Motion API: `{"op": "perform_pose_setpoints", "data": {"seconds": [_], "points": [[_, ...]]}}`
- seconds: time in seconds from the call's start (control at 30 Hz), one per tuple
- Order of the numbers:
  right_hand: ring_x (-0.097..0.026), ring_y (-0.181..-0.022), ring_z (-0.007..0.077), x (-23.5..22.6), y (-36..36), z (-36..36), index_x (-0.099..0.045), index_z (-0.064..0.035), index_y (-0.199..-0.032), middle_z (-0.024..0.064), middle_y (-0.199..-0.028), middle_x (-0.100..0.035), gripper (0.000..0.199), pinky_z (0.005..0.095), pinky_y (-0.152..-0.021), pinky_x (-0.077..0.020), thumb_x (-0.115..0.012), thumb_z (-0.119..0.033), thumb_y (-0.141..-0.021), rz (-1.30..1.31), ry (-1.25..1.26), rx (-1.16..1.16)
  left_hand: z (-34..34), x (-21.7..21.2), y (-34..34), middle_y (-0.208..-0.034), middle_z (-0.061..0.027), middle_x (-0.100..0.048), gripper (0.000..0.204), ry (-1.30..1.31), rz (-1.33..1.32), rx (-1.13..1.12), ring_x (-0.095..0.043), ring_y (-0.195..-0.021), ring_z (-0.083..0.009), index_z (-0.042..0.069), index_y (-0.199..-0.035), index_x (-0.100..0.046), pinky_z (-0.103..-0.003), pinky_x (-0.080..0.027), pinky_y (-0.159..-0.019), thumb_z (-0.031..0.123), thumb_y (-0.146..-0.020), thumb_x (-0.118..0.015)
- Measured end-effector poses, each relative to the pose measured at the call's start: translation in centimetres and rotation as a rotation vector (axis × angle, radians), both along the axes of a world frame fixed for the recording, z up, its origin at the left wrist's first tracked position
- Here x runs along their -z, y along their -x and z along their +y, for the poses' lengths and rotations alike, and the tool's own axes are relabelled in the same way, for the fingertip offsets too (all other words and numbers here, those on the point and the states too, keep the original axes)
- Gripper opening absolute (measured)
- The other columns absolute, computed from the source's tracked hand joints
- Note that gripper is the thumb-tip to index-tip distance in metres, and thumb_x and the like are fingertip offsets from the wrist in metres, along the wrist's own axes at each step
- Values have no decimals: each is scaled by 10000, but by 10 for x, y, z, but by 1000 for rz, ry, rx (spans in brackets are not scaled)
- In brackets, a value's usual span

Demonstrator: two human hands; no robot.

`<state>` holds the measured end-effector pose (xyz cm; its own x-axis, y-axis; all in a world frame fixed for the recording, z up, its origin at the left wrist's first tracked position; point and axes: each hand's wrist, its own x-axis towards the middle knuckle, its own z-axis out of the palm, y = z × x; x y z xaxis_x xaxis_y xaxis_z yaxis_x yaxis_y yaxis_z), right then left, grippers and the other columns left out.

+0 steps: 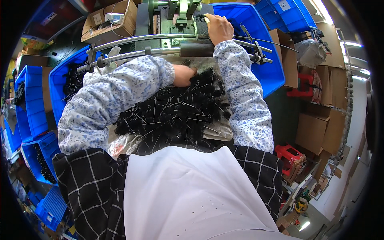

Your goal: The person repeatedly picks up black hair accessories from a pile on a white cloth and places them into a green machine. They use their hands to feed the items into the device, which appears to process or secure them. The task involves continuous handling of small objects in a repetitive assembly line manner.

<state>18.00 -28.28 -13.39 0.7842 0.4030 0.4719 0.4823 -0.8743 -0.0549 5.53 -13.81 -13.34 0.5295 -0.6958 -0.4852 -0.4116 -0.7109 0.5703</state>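
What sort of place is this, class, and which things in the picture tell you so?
Probably a small factory or workshop bench. A heap of black wire brushes lies on the lap, a metal machine stands ahead, and blue bins and cardboard boxes crowd round.

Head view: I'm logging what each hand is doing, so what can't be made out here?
- Left hand: fingers buried in the pile of black brushes; grip hidden.
- Right hand: seen from behind at the machine; its fingers hide what it pinches there.
- Blue bin: contents blocked by the right forearm and metal rails.
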Motion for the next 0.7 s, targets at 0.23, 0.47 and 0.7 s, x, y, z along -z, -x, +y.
{"op": "perform_pose_setpoints", "data": {"seconds": [0.23,0.47,0.7], "points": [[-596,-800,290,8,-9,-3,-646,-162,-1002,88,-879,-638,228,392,-738,-471,-547,-166,-796,65,-45,14,-4,8,-10,-950,-240,-595,529,20,66,-4,-564,-927,-372,-23,-1160,-415,-410,-443,-804,257,-760,-617],[-577,-852,265,13,-20,-1,-655,-174,-998,69,-949,-633,223,356,-794,-447,-566,-206,-796,98,-128,-97,0,-12,-12,-950,-205,-595,377,64,10,25,-565,-917,-335,-8,-968,-561,-398,-442,-801,278,-737,-641],[-536,-949,253,1,0,-12,-604,-90,-1033,79,-977,-582,375,405,-799,-399,-638,-328,-746,81,106,169,30,-64,9,-942,-126,-507,236,171,-100,-87,-506,-945,-294,60,-940,-561,-373,-406,-829,249,-806,-608]]}}
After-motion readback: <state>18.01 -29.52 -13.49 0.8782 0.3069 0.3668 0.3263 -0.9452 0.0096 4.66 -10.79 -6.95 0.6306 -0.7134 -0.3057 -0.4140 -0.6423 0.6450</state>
